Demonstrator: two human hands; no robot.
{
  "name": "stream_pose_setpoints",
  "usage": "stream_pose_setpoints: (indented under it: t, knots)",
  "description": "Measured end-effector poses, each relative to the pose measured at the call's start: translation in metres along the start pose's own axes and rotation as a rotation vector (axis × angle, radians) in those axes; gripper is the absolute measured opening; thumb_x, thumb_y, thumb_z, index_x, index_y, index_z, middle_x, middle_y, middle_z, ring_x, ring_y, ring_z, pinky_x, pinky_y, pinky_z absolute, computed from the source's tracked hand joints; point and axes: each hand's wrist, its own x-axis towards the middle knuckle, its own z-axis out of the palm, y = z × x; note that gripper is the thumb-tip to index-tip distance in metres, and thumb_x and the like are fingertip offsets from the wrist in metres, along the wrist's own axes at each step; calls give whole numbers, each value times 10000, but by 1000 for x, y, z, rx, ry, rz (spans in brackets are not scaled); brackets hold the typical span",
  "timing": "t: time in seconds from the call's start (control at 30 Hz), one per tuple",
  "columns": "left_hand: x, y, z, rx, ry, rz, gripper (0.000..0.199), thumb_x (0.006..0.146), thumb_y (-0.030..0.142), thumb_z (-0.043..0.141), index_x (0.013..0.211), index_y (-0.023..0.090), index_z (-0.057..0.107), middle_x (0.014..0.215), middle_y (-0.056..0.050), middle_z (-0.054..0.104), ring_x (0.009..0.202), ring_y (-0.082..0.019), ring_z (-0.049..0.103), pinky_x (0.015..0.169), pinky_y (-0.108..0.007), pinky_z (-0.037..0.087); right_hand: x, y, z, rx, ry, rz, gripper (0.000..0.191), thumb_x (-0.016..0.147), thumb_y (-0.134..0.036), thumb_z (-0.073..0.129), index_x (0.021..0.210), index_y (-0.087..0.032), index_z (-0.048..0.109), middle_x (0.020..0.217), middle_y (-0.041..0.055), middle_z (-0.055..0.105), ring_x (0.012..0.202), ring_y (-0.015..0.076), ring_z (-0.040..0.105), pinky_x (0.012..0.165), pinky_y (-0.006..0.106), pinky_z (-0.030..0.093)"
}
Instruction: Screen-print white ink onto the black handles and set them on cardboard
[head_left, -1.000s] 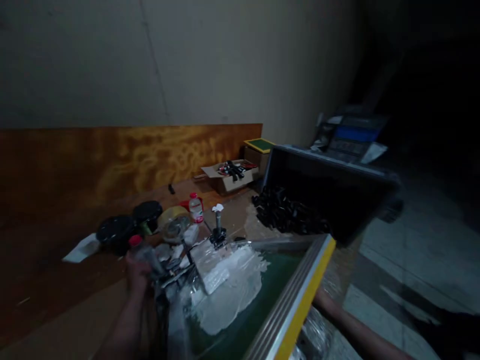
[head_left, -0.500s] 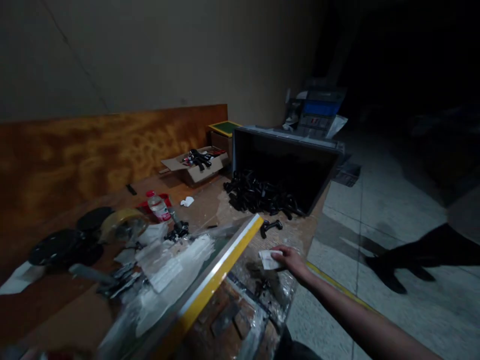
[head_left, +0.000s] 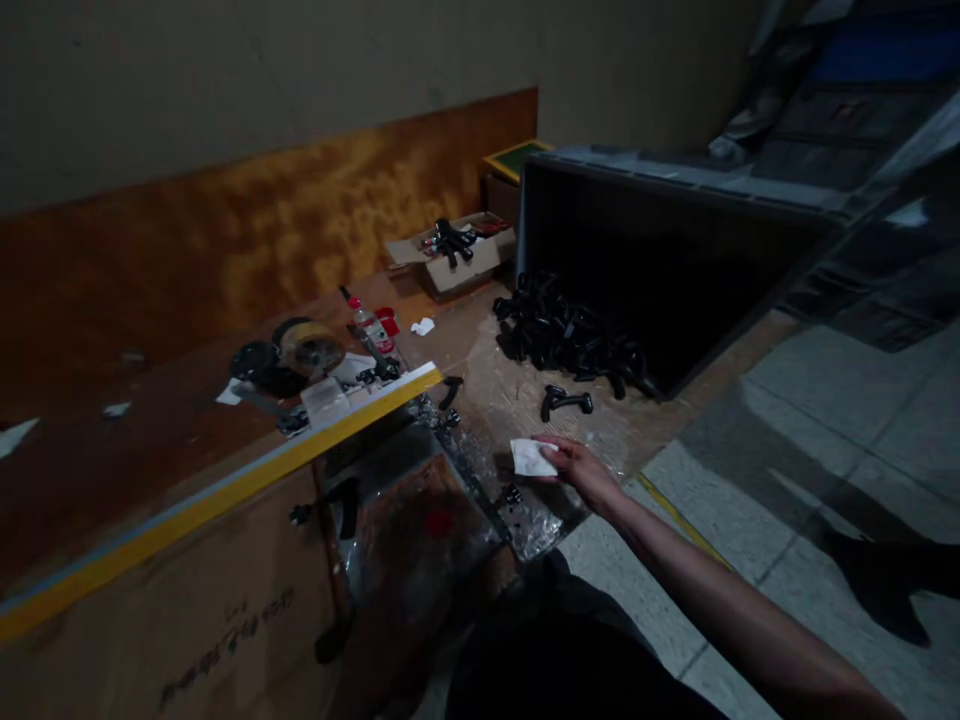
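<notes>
**A:** From the head camera, what has the right hand (head_left: 581,468) got?

**B:** A small piece of white paper (head_left: 531,458)! It's pinched between thumb and fingers, just above the near right part of the table (head_left: 465,350), and the bare forearm runs in from the lower right.

**A:** And the left?

**B:** Out of sight, so I can't tell what its grip is doing.

**A:** What lies nearest to the paper?

**B:** A loose black handle (head_left: 568,402), just beyond it on the table. Behind that, a whole heap of black handles (head_left: 562,335) sits at the mouth of a big dark bin (head_left: 600,220), tipped on its side.

**A:** Over to the left?

**B:** A long yellow-edged frame (head_left: 225,500) slants from the lower left corner up toward the middle, with cardboard (head_left: 225,620) showing below it, handwriting and all. Past the frame there's a roll of tape (head_left: 309,331), and near that a clear bottle (head_left: 373,327) with a red cap.

**A:** Farther back?

**B:** A cardboard box (head_left: 476,263) with black and red things poking out, in front of an orange-brown board (head_left: 337,215) along the wall. A white scrap (head_left: 422,327) lies between box and frame.
</notes>
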Motion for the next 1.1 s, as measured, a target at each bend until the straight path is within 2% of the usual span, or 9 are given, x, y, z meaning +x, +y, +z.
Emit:
stream_pose_setpoints:
  t: [0.1, 0.23, 0.4, 0.6, 0.7, 0.9, 1.1]
  knots:
    - [9, 34, 13, 34, -109, 81, 478, 830, 432, 666, 1277, 275, 603, 1260, -51, 661, 1160, -288, 609, 967, -384, 502, -3, 0, -4, 0, -43, -10, 527, 652, -501, 786, 1053, -168, 702, 911, 55, 727, 757, 178, 647, 697, 300, 535]
    - [33, 78, 16, 219, -288, 164, 415, 844, 400, 566, 1229, 254, 609, 1160, -85, 722, 1040, -268, 680, 882, -353, 507, -11, -3, -14, -1, -44, -41, 544, 638, -540, 798, 1015, -157, 711, 804, 16, 708, 674, 138, 603, 628, 251, 475]
    - [49, 109, 9, 437, -268, 247, 435, 819, 414, 568, 1210, 226, 590, 1089, -113, 745, 992, -292, 707, 807, -356, 509, -22, -10, -24, 6, 9, -61, 515, 629, -567, 797, 952, -175, 716, 737, -11, 669, 663, 135, 579, 619, 248, 467]
    - [50, 122, 8, 485, -301, 302, 392, 852, 427, 537, 1195, 243, 581, 1079, -94, 751, 1003, -279, 712, 790, -341, 505, -28, -8, -27, 120, 49, -33, 510, 615, -563, 808, 971, -212, 706, 872, 20, 704, 801, 198, 652, 756, 347, 560]
    - [52, 124, 6, 521, -304, 265, 354, 854, 400, 521, 1150, 218, 583, 1052, -107, 753, 994, -300, 713, 771, -352, 507, -29, -4, -26, 134, 59, -18, 503, 613, -552, 815, 966, -211, 707, 899, 30, 710, 824, 213, 666, 778, 372, 574]
    - [55, 121, 1, 542, -304, 276, 367, 849, 389, 512, 1161, 202, 566, 1064, -117, 747, 997, -298, 709, 764, -344, 502, -29, -6, -23, 176, 73, -19, 487, 606, -532, 832, 949, -211, 706, 817, 6, 699, 780, 193, 656, 750, 346, 576]
    - [48, 112, -1, 448, -291, 267, 378, 829, 365, 559, 1166, 199, 597, 1005, -118, 756, 960, -290, 715, 773, -339, 501, -34, -17, -10, 180, 82, -8, 495, 562, -529, 866, 915, -217, 715, 851, 6, 714, 770, 192, 666, 740, 342, 584]
